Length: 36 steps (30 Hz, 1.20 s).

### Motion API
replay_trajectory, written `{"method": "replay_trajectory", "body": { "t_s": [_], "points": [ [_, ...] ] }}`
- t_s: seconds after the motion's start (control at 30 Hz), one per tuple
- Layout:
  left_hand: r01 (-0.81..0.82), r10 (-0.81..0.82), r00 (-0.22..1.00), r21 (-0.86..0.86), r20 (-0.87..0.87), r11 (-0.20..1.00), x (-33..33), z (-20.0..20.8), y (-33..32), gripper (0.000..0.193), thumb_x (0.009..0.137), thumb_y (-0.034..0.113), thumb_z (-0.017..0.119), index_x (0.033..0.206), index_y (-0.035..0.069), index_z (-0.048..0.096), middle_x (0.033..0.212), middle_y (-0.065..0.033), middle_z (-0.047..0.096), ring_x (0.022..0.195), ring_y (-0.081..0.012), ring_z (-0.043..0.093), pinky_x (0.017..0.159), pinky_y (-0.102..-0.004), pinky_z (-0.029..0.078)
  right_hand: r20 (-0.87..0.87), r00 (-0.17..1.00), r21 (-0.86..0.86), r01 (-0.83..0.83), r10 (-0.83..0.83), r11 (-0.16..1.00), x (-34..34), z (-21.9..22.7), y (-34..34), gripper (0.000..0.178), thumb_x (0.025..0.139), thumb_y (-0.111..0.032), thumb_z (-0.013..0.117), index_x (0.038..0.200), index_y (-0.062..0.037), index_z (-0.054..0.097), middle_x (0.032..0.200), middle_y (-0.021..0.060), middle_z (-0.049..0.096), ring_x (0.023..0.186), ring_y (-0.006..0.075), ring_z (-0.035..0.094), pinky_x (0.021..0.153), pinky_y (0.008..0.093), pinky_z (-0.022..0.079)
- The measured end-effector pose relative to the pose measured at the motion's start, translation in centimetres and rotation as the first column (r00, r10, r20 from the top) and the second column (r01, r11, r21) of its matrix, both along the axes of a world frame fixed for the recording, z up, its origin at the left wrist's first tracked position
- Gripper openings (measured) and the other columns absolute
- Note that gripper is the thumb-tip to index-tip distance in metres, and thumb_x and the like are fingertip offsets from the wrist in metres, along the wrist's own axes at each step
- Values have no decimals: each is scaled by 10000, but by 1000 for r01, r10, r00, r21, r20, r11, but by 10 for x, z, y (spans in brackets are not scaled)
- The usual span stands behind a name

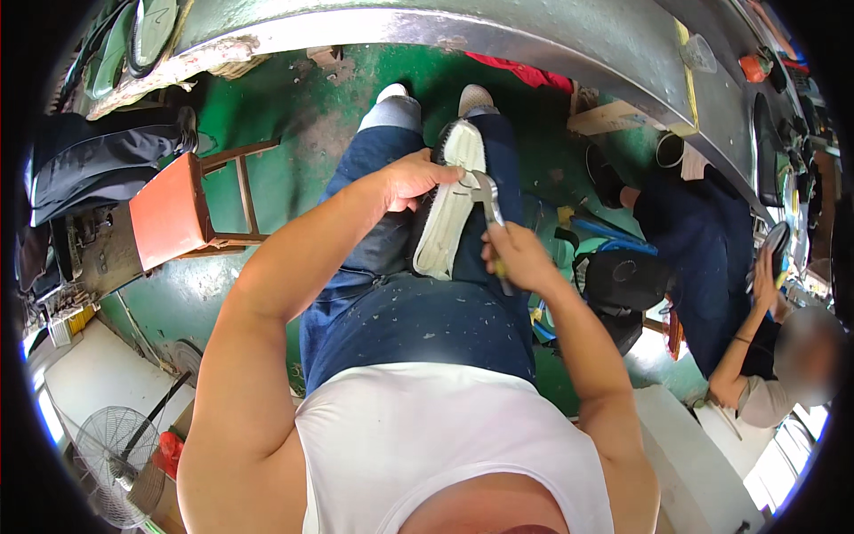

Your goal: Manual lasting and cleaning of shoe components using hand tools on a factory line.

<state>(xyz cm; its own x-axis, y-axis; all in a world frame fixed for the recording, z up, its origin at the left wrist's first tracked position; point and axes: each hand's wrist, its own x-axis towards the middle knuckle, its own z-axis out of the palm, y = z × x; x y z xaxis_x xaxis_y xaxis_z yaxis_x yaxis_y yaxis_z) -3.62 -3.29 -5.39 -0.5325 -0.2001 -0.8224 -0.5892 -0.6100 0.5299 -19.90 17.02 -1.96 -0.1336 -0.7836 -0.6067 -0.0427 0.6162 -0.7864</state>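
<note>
Left hand [414, 181] in a pinch on white shoe sole [447, 224], right hand [523, 258] around metal-headed tool [492, 208]

The hammer [491, 208] is partly covered by the right hand [523, 256], a co-worker's head [808, 356] is blurred between three and four o'clock, and the counter [551, 34] is cut off at twelve o'clock by the upper edge.

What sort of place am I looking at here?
Probably a shoe workshop: an upturned shoe lies on the lap, the right hand holds a metal tool over it, and a co-worker handles what looks like another shoe.
</note>
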Motion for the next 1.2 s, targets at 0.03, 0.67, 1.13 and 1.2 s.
{"method": "replay_trajectory", "body": {
  "t_s": [0.03, 0.67, 1.13, 1.2],
  "points": [
    [-16, 16, 1000, 11, 7, 1000, 0, 0, 2, 668, 881, 387, 749, 1404, 116, 433, 1249, -81, 634, 1106, -238, 632, 870, -458, 518, 24, 999, 94, -50, 48, 994, 7, -8, 1, 396, 1057, -344, 426, 1004, 12, 593, 789, 73, 646, 641, 154, 626, 603, 314, 505],
    [57, -57, 998, 27, 7, 998, -6, 3, 7, 648, 896, 390, 728, 1396, 137, 404, 1218, -64, 632, 1038, -227, 645, 788, -466, 546, -824, -107, 433, -754, 557, 495, 12, 85, -37, 337, 784, -80, 649, 1038, 131, 586, 971, 269, 641, 919, 331, 679, 766, 421, 543],
    [139, -138, 990, -30, 32, 990, -7, -3, 5, 602, 911, 420, 693, 1381, 135, 446, 1184, -63, 652, 1017, -194, 628, 740, -385, 495, -627, 443, 228, -683, 641, 694, 11, 61, -15, 216, 882, -124, 628, 978, 61, 571, 916, 255, 669, 891, 402, 675, 771, 440, 543],
    [178, -173, 982, -79, 73, 981, -8, 2, 8, 722, 901, 443, 701, 1446, 126, 349, 1246, -75, 627, 1063, -208, 602, 751, -378, 446, -816, 122, 338, -692, 564, 638, 22, 67, -20, 226, 771, -71, 662, 952, 51, 605, 871, 192, 670, 880, 322, 712, 699, 364, 580]
  ]
}}
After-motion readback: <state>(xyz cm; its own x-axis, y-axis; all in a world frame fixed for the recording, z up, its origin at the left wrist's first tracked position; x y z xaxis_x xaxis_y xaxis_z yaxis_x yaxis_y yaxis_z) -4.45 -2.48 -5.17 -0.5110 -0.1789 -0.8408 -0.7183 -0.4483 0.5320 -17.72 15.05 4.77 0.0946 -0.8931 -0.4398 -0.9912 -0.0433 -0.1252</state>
